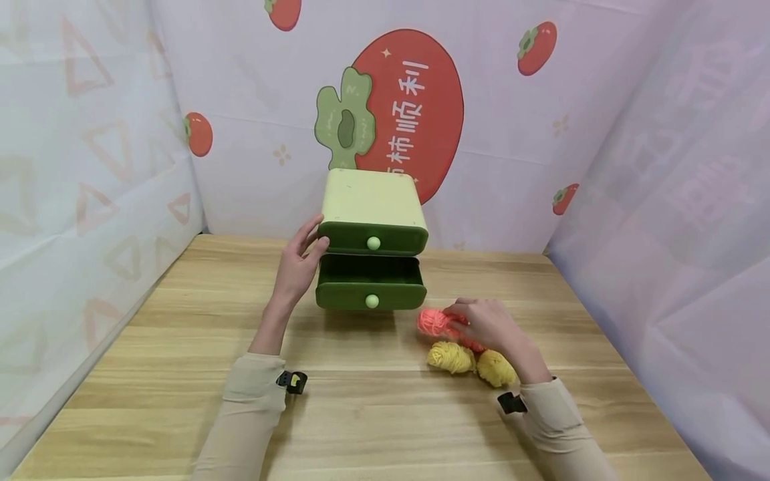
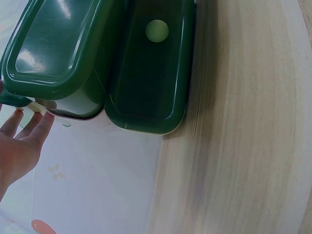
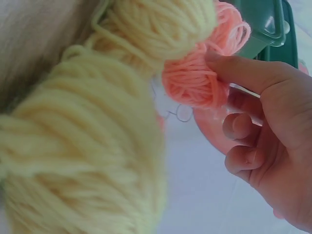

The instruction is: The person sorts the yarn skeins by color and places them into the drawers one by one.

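A small two-drawer cabinet [image 1: 375, 197] stands at the back of the table, cream on top with dark green fronts. Its lower drawer [image 1: 345, 295] is pulled out; the upper drawer [image 1: 343, 236] is in. My left hand [image 1: 297, 264] touches the cabinet's left side, fingers extended along it and thumb near the upper front edge. To the right, my right hand [image 1: 488, 325] pinches a pink yarn ball [image 3: 192, 80] between thumb and fingers. Another pink yarn ball [image 1: 432, 322] lies just left of it. Two yellow yarn balls, one left [image 1: 450, 357] and one right [image 1: 496, 369], lie nearer me.
Pale green round knobs [image 1: 373, 301] stick out from the drawer fronts. The wooden table [image 1: 373, 414] meets a printed cloth backdrop [image 1: 259, 87] behind the cabinet, with cloth walls at both sides. A dark strap device [image 1: 293, 382] sits on my left cuff.
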A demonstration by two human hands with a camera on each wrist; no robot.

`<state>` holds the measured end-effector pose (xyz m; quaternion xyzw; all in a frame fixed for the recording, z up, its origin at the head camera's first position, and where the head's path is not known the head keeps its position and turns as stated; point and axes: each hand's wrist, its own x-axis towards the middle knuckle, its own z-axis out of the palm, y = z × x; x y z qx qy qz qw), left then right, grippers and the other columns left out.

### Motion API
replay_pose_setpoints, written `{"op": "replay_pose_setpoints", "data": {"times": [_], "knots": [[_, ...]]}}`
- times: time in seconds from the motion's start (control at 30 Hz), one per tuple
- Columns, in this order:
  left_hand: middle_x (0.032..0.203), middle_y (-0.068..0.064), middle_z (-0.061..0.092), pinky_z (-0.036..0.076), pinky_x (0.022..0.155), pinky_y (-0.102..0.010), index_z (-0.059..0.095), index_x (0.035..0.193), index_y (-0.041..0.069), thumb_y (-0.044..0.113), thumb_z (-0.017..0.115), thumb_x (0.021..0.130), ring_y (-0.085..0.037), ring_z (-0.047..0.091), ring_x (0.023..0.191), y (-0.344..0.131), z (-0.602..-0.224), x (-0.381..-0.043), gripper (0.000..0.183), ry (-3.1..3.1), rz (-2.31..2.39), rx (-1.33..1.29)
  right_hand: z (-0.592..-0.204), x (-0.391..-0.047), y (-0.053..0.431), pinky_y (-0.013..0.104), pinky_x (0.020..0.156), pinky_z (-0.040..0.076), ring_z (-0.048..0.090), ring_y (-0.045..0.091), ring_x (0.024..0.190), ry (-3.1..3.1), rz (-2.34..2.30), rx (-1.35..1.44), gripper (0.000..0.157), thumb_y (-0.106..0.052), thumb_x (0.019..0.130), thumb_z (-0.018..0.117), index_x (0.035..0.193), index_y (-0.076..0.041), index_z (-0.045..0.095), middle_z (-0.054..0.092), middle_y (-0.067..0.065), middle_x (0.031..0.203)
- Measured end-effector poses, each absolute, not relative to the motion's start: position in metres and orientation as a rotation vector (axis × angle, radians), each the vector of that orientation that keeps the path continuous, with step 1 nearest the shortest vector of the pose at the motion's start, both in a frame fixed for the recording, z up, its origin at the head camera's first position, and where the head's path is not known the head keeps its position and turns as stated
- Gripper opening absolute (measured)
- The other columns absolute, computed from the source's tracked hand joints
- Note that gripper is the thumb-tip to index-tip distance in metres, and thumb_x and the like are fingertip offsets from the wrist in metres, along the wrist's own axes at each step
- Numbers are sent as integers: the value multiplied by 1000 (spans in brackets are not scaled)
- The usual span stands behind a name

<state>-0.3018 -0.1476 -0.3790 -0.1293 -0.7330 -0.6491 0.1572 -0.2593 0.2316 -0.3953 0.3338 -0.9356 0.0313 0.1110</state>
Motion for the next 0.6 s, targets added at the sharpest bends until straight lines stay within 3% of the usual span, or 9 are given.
{"op": "replay_pose_setpoints", "data": {"times": [0.13, 0.47, 0.6], "knots": [[160, 7, 34, 37, 116, -53, 45, 150, 33, 36, 58, 101, -25, 37, 147, -148, -379, -303, 50, -2091, -1856, -374, -391, -257, 232, 18, 45, 37, 53, -1, 58, -2691, 109, 997, 17, -25, 85, 79, 102, -21, 78, 72, -8, 90], [160, 10, 35, 40, 115, -47, 46, 149, 32, 33, 56, 102, -18, 37, 146, -147, -376, -300, 48, -2081, -1906, -370, -384, -255, 230, 16, 45, 34, 52, -2, 57, -2632, 147, 1036, 17, -27, 87, 78, 103, -24, 78, 72, -10, 90], [162, 0, 33, 38, 116, -51, 43, 152, 22, 25, 55, 103, -27, 36, 147, -145, -365, -291, 50, -2099, -1898, -372, -381, -255, 229, 15, 45, 34, 51, -2, 57, -2576, 168, 1067, 18, -26, 86, 78, 103, -22, 78, 72, -9, 90]]}}
